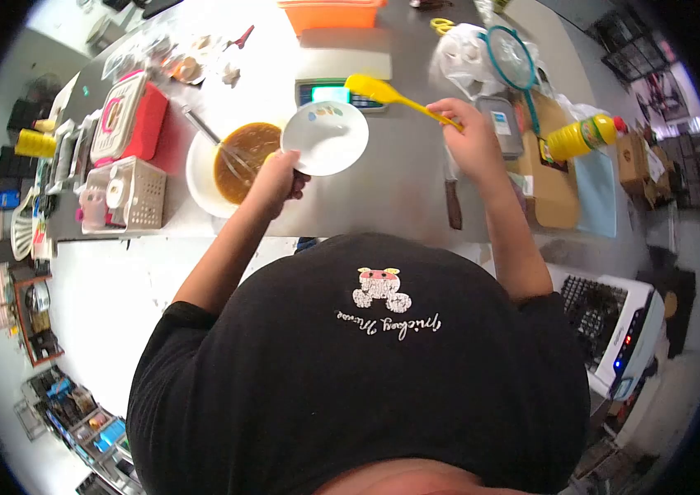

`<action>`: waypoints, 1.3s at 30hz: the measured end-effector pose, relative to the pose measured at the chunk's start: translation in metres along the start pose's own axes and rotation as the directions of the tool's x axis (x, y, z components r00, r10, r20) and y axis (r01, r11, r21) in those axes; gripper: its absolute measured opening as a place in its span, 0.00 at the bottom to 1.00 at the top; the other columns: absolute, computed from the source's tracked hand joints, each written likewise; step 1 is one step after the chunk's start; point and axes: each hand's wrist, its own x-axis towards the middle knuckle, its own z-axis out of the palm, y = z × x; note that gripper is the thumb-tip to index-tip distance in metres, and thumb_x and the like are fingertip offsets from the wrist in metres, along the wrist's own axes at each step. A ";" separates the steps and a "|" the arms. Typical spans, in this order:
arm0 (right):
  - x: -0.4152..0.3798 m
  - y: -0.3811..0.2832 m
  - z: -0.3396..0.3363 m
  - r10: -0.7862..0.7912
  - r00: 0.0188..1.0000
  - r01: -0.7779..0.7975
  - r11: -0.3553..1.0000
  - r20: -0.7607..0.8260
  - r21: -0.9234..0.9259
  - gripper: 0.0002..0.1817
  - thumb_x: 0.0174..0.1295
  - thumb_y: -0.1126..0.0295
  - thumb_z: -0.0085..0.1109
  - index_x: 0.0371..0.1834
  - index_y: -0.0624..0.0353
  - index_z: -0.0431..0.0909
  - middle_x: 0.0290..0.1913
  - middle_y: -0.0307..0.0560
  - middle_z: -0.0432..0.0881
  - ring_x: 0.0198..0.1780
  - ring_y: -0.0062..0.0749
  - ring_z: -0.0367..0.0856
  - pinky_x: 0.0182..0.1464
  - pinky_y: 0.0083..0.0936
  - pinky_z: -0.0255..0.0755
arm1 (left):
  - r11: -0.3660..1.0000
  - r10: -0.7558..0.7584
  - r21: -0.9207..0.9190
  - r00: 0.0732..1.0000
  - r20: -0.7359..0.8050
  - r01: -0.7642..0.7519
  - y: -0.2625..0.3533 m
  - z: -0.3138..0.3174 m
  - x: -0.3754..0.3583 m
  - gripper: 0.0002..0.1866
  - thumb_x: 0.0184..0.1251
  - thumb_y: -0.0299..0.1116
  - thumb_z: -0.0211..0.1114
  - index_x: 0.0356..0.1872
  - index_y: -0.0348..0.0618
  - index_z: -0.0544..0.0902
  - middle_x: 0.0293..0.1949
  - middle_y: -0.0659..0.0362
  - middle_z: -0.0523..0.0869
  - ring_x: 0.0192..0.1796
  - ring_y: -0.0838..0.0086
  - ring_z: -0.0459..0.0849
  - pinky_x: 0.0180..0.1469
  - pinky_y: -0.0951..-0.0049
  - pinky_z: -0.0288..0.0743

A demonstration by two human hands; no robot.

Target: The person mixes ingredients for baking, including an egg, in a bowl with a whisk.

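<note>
Black shirt [358,379] foremost — left hand [278,181] pinches white bowl [327,142], right hand [469,132] grips yellow spatula [372,88].

The left hand [278,177] gripped the rim of a small white bowl [329,144]; the right hand [467,128] held a yellow spatula [366,87], its blade pointing to ten o'clock from that hand. Taking the small bowl as centre, a digital scale [346,66] sat at twelve, an oil bottle [577,140] at three, a brown-handled knife [454,206] at four. Between eight and nine, a larger white bowl [199,175] contained brown liquid [259,136] and a whisk [203,125].
</note>
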 end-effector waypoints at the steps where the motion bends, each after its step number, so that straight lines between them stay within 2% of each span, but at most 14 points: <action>1: -0.002 0.002 -0.011 0.002 0.996 0.004 0.998 0.085 -0.064 0.17 0.50 0.79 0.47 0.41 0.51 0.79 0.35 0.48 0.79 0.37 0.40 0.78 0.40 0.32 0.71 | 0.999 -0.031 0.021 0.999 0.034 0.030 -0.012 0.014 0.010 0.12 0.66 0.39 0.45 0.36 0.41 0.71 0.19 0.61 0.73 0.16 0.78 0.67 0.18 0.75 0.65; 5: -0.007 0.041 -0.004 0.100 0.923 0.040 0.936 0.372 -0.350 0.17 0.49 0.73 0.48 0.44 0.54 0.79 0.38 0.51 0.80 0.40 0.42 0.79 0.45 0.33 0.72 | 0.988 -0.147 0.065 0.984 0.102 0.141 -0.058 0.057 0.052 0.12 0.67 0.40 0.44 0.39 0.43 0.70 0.22 0.62 0.74 0.20 0.79 0.69 0.21 0.75 0.69; 13: -0.014 0.070 0.029 0.320 0.820 -0.063 0.874 0.474 -0.482 0.17 0.50 0.69 0.50 0.44 0.51 0.79 0.46 0.50 0.78 0.52 0.43 0.74 0.54 0.36 0.69 | 0.976 -0.154 0.179 0.972 0.179 0.122 -0.085 0.086 0.087 0.15 0.70 0.44 0.44 0.39 0.44 0.70 0.22 0.63 0.73 0.20 0.78 0.69 0.23 0.74 0.68; 15: -0.019 0.076 0.029 0.295 0.848 -0.076 0.890 0.441 -0.450 0.17 0.49 0.69 0.51 0.44 0.51 0.79 0.46 0.49 0.78 0.50 0.43 0.75 0.54 0.37 0.68 | 0.973 -0.167 0.185 0.972 0.165 0.136 -0.087 0.088 0.090 0.17 0.71 0.47 0.44 0.40 0.42 0.69 0.22 0.62 0.73 0.19 0.78 0.69 0.21 0.74 0.70; 19: -0.035 0.071 0.011 -0.127 0.983 0.164 0.936 0.135 -0.312 0.15 0.47 0.73 0.52 0.40 0.54 0.78 0.40 0.48 0.77 0.44 0.43 0.75 0.52 0.37 0.69 | 0.895 -0.365 0.338 0.913 0.183 0.290 -0.047 0.066 0.070 0.31 0.67 0.56 0.49 0.61 0.45 0.61 0.25 0.57 0.73 0.15 0.78 0.64 0.18 0.73 0.68; 21: -0.049 0.064 -0.005 -0.150 0.966 0.129 0.985 -0.211 -0.112 0.12 0.47 0.79 0.50 0.36 0.57 0.76 0.35 0.47 0.75 0.40 0.42 0.75 0.47 0.33 0.69 | 0.820 -0.426 0.525 0.855 0.295 0.228 -0.003 0.054 0.048 0.35 0.64 0.58 0.51 0.65 0.46 0.59 0.28 0.56 0.73 0.17 0.79 0.64 0.19 0.74 0.68; 25: -0.091 0.094 0.002 0.255 0.861 -0.280 0.960 -0.441 0.009 0.09 0.47 0.79 0.50 0.33 0.57 0.73 0.29 0.47 0.73 0.30 0.41 0.74 0.33 0.34 0.68 | 0.833 -0.169 0.532 0.847 0.504 -0.150 0.069 0.089 0.073 0.24 0.65 0.48 0.55 0.56 0.43 0.73 0.34 0.55 0.78 0.25 0.77 0.74 0.25 0.72 0.73; 27: -0.111 0.125 0.015 0.299 0.861 -0.337 0.941 -0.413 -0.022 0.10 0.47 0.78 0.52 0.34 0.57 0.72 0.30 0.46 0.72 0.32 0.41 0.74 0.36 0.34 0.68 | 0.600 0.173 0.546 0.762 0.625 -0.584 0.093 0.136 0.120 0.21 0.64 0.44 0.55 0.50 0.39 0.77 0.38 0.52 0.82 0.32 0.69 0.81 0.37 0.69 0.76; 29: -0.123 0.135 0.027 0.345 0.856 -0.393 0.918 -0.386 -0.051 0.10 0.46 0.77 0.53 0.34 0.56 0.72 0.32 0.46 0.72 0.35 0.41 0.73 0.39 0.35 0.68 | 0.414 0.313 0.545 0.676 0.667 -0.729 0.110 0.197 0.173 0.16 0.60 0.37 0.54 0.43 0.38 0.82 0.40 0.47 0.84 0.42 0.59 0.83 0.48 0.68 0.74; 32: -0.126 0.138 0.049 0.312 0.908 -0.393 0.864 -0.278 -0.314 0.23 0.43 0.69 0.62 0.45 0.51 0.67 0.47 0.48 0.66 0.52 0.48 0.65 0.55 0.42 0.59 | 0.323 0.420 0.622 0.697 0.581 -0.713 0.109 0.275 0.271 0.15 0.59 0.31 0.53 0.44 0.39 0.81 0.39 0.46 0.84 0.44 0.58 0.82 0.48 0.68 0.73; 35: -0.127 0.139 0.058 0.394 0.896 -0.443 0.803 -0.203 -0.397 0.28 0.43 0.71 0.63 0.49 0.52 0.64 0.49 0.50 0.66 0.53 0.49 0.66 0.55 0.42 0.60 | 0.119 0.497 0.736 0.682 0.537 -0.666 0.113 0.320 0.325 0.15 0.56 0.29 0.52 0.44 0.39 0.80 0.42 0.46 0.82 0.48 0.53 0.79 0.51 0.62 0.72; 37: -0.131 0.144 0.062 0.406 0.887 -0.460 0.806 -0.217 -0.373 0.26 0.44 0.73 0.61 0.49 0.53 0.64 0.48 0.50 0.68 0.53 0.49 0.67 0.55 0.41 0.61 | -0.003 0.762 0.637 0.410 0.501 -0.771 0.109 0.333 0.358 0.15 0.55 0.29 0.53 0.44 0.40 0.79 0.45 0.45 0.80 0.51 0.49 0.76 0.51 0.57 0.72; 38: -0.132 0.148 0.062 0.416 0.880 -0.473 0.810 -0.230 -0.347 0.25 0.44 0.74 0.59 0.49 0.55 0.65 0.47 0.51 0.70 0.53 0.49 0.68 0.55 0.40 0.61 | -0.270 0.705 0.550 0.227 0.672 -0.790 0.117 0.332 0.371 0.15 0.56 0.32 0.56 0.46 0.42 0.78 0.46 0.46 0.78 0.52 0.50 0.76 0.51 0.56 0.71; 39: -0.132 0.152 0.060 0.421 0.877 -0.479 0.806 -0.232 -0.348 0.25 0.44 0.74 0.59 0.49 0.55 0.65 0.47 0.51 0.70 0.53 0.49 0.68 0.55 0.40 0.61 | -0.221 0.759 0.612 0.259 0.597 -0.759 0.116 0.336 0.372 0.15 0.58 0.36 0.56 0.45 0.43 0.79 0.46 0.47 0.79 0.51 0.53 0.77 0.50 0.57 0.72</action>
